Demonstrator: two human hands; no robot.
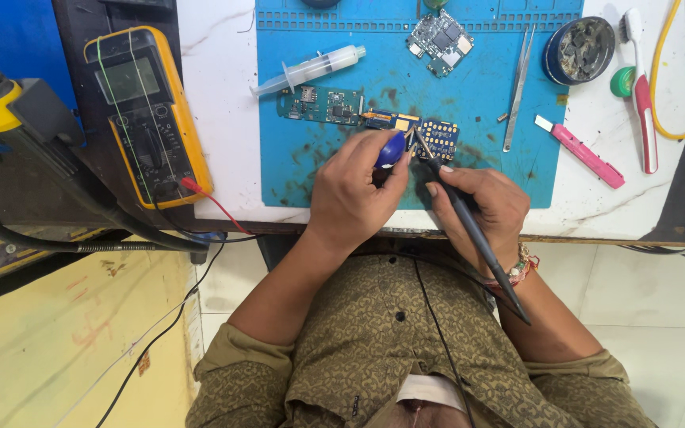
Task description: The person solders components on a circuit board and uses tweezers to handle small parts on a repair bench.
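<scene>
Right now the left hand (352, 190) is gripping a blue-handled tool (391, 150), while the right hand (481, 204) is pinching a soldering iron (469, 226), its tip probably touching the light, fragile circuit board (440, 137) at twelve o'clock; best gripped by its edges.

The left hand (354, 190) covers most of the small rounded blue object (391, 149) it grips, so its kind cannot be told. Above the blue rubber work mat (319, 170), two dark round things are cut off by the top edge. The yellow cable loop (679, 71) right of the mat runs off frame.
</scene>
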